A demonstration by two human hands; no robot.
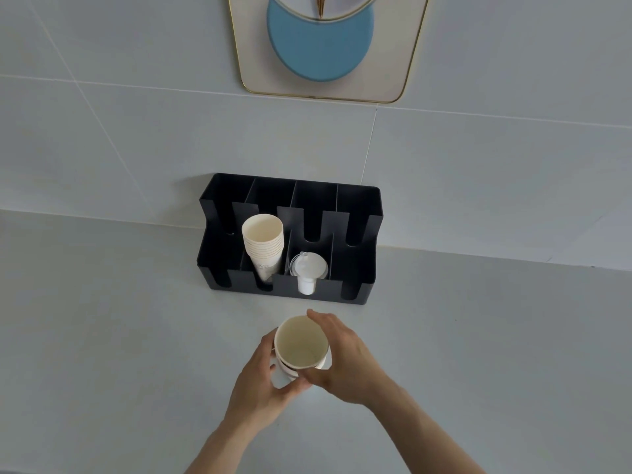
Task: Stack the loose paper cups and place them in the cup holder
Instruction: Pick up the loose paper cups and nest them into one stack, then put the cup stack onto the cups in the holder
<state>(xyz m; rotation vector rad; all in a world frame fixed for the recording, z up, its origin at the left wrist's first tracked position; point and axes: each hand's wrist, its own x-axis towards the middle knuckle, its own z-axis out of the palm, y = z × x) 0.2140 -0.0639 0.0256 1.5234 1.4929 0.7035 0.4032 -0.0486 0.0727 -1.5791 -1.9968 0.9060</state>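
Note:
Both hands hold a small stack of white paper cups [300, 347] just above the white counter, mouth facing up. My left hand [260, 381] wraps the stack's left side and bottom. My right hand [342, 357] grips its right side, fingers curled over the rim. Behind them the black cup holder [355, 289] stands against the wall. A taller stack of paper cups [264, 244] leans in its second slot from the left. The lower cups in my hands are mostly hidden by my fingers.
White plastic lids [307, 271] sit in the holder's third front slot. The other compartments look dark. A framed picture with a blue disc [321, 46] hangs on the tiled wall above. White counter [102, 336] spreads left and right of my hands.

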